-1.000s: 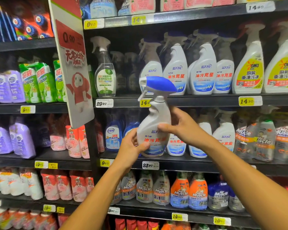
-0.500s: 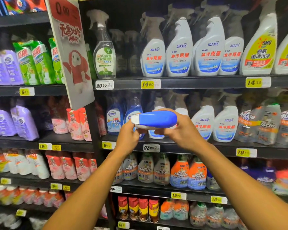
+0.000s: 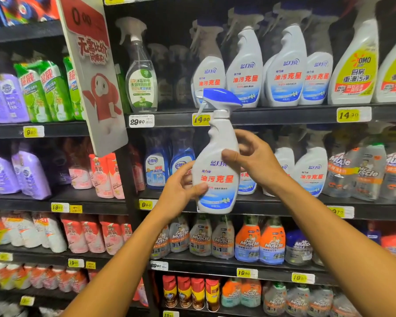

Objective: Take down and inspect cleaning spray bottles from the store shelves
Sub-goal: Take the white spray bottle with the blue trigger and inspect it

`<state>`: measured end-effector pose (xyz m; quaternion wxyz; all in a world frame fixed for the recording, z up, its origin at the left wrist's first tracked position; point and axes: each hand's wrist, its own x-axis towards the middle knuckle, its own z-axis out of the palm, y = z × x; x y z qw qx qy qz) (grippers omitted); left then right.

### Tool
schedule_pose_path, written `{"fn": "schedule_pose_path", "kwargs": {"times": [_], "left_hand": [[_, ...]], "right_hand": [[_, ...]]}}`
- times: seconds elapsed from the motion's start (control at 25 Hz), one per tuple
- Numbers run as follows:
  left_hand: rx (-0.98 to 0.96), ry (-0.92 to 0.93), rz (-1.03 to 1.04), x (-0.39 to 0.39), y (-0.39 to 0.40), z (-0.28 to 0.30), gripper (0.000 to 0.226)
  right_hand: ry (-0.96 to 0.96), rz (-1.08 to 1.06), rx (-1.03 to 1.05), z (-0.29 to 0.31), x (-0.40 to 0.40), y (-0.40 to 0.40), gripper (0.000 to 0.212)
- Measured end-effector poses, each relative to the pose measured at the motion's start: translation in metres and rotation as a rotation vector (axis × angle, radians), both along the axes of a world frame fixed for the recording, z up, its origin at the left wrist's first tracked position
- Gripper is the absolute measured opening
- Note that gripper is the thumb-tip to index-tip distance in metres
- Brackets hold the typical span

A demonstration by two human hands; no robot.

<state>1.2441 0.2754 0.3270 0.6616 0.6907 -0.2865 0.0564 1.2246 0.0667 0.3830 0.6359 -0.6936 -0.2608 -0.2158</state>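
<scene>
A person stands facing store shelves packed with cleaning products and holds one white spray bottle (image 3: 217,170) with a blue trigger head upright in front of them, clear of the shelves, its printed label facing the camera. The left hand (image 3: 181,191) grips the lower left side of the bottle, thumb across the front near the base. The right hand (image 3: 254,161) holds the right side at the shoulder, thumb pressed on the front just above the label, fingers curled round behind. Matching bottles (image 3: 284,67) stand in a row on the shelf (image 3: 272,114) above and behind, more sit on the shelf below that, and a hanging red and white price sign (image 3: 94,72) is to the left. Judging by this, one bottle is already down and its inspection is under way; the other bottles on the shelves look untouched, so most of the task seems left.
</scene>
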Motion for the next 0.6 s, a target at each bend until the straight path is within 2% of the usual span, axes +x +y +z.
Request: {"fn": "schedule_pose_path", "kwargs": {"times": [0.2, 0.28, 0.36, 0.6], "left_hand": [[-0.048, 0.078, -0.04, -0.012, -0.004, 0.017, 0.043], [-0.076, 0.106, -0.043, -0.016, -0.006, 0.024, 0.052], [-0.112, 0.139, -0.028, -0.02, -0.008, 0.033, 0.062], [-0.179, 0.145, 0.009, -0.03, -0.02, 0.08, 0.017]], "right_hand": [[0.095, -0.012, 0.035, 0.005, 0.003, -0.004, 0.033], [0.145, -0.018, 0.024, 0.008, 0.005, -0.007, 0.019], [0.201, -0.011, 0.019, 0.016, 0.006, -0.01, 0.024], [0.342, 0.01, 0.156, 0.055, 0.009, -0.004, 0.02]]}}
